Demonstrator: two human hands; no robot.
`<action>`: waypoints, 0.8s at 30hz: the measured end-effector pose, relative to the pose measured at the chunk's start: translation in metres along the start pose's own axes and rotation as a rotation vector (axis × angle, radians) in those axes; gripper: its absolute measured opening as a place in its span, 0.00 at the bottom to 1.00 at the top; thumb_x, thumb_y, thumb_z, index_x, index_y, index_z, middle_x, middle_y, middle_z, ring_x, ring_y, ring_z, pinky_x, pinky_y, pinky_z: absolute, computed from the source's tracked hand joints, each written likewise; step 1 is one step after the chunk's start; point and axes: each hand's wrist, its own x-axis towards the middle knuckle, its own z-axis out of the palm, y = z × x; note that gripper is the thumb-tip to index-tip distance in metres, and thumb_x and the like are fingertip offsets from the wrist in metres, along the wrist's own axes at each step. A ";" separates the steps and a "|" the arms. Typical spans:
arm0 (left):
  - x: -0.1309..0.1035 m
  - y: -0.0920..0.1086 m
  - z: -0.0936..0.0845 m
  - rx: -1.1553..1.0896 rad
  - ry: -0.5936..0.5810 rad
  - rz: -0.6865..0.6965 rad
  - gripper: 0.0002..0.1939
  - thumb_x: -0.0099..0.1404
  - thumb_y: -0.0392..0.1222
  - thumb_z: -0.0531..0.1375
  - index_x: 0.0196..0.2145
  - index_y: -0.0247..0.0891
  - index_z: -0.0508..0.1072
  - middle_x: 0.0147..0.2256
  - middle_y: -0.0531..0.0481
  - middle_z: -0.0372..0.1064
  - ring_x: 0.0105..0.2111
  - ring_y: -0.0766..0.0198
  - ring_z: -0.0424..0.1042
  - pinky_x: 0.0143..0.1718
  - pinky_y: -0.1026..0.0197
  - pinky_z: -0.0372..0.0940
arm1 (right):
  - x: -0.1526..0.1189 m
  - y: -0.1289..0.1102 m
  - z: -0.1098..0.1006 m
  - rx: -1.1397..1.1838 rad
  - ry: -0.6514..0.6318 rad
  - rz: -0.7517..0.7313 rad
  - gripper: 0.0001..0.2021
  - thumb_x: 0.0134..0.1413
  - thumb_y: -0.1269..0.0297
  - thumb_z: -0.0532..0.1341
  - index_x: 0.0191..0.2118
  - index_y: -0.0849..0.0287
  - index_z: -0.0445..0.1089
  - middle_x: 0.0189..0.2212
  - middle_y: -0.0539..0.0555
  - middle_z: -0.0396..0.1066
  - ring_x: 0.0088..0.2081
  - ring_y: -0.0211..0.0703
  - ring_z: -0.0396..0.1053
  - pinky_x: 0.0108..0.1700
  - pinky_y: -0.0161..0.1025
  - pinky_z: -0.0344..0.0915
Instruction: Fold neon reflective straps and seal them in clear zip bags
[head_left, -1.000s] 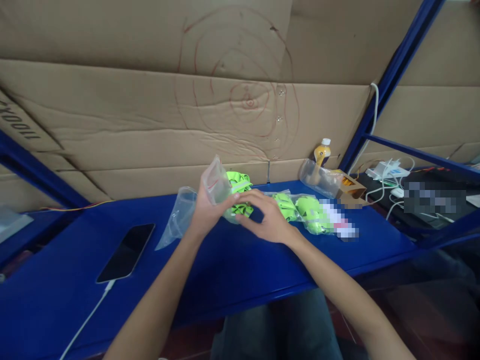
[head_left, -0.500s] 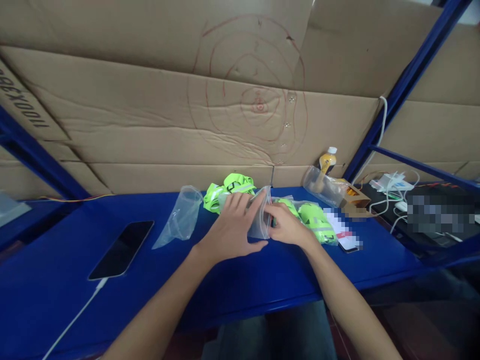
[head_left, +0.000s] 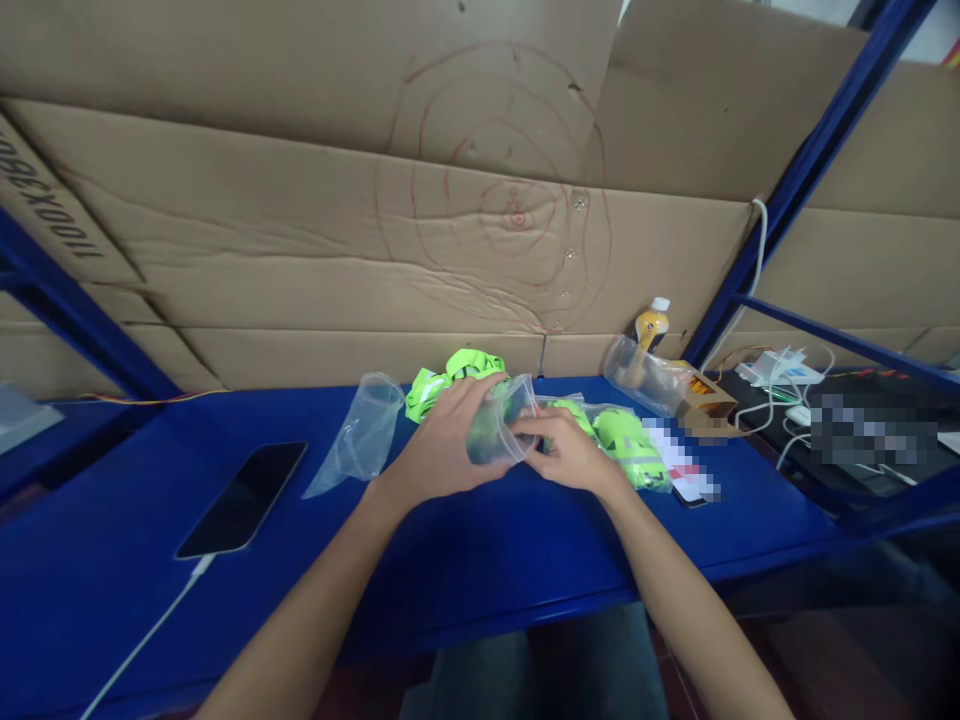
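Observation:
Between my hands is a clear plastic bag, its mouth spread toward the right, with green showing through it. My left hand is wrapped round the bag's left side. The fingers of my right hand pinch the bag's rim on the right. Behind my left hand lie loose neon-green straps with grey reflective bands. Right of my right hand, bagged neon-green straps rest on the blue table. Another clear bag lies flat to the left of my left hand.
A black phone with a white cable lies at the left. At the right are a yellow bottle, a clear bag, an open cardboard box, a pixelated card and white cables. Cardboard stands behind the table.
The bag between my hands has opened wider and rounder. My left hand has shifted slightly left and closed round it, its thumb now against the bag. The view has tilted slightly.

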 end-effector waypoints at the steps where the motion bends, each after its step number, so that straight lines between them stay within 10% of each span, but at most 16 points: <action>1: 0.000 -0.003 0.001 0.011 0.024 0.006 0.48 0.58 0.46 0.72 0.71 0.44 0.56 0.64 0.39 0.65 0.64 0.41 0.66 0.67 0.40 0.62 | -0.001 -0.001 -0.001 -0.029 0.002 0.014 0.12 0.59 0.75 0.61 0.42 0.59 0.82 0.34 0.53 0.79 0.35 0.42 0.71 0.42 0.37 0.63; 9: 0.000 -0.002 0.011 0.262 0.049 0.050 0.46 0.60 0.50 0.70 0.70 0.37 0.56 0.56 0.35 0.66 0.57 0.39 0.67 0.63 0.37 0.62 | -0.018 -0.038 -0.037 -0.040 0.173 0.193 0.19 0.52 0.78 0.59 0.46 0.59 0.82 0.27 0.48 0.72 0.28 0.37 0.65 0.34 0.34 0.59; 15: -0.007 0.008 0.030 0.389 0.021 0.186 0.45 0.60 0.49 0.68 0.70 0.34 0.59 0.51 0.35 0.68 0.53 0.39 0.68 0.59 0.38 0.63 | 0.007 -0.033 -0.029 -0.003 -0.212 0.423 0.09 0.42 0.82 0.59 0.22 0.61 0.70 0.18 0.44 0.63 0.24 0.33 0.59 0.29 0.33 0.52; 24: -0.008 0.026 0.047 0.541 -0.036 0.109 0.45 0.69 0.49 0.64 0.75 0.31 0.51 0.51 0.33 0.68 0.51 0.39 0.67 0.55 0.39 0.63 | 0.011 -0.018 -0.027 0.224 -0.093 0.523 0.08 0.44 0.72 0.66 0.34 0.62 0.79 0.30 0.51 0.80 0.33 0.43 0.76 0.35 0.34 0.66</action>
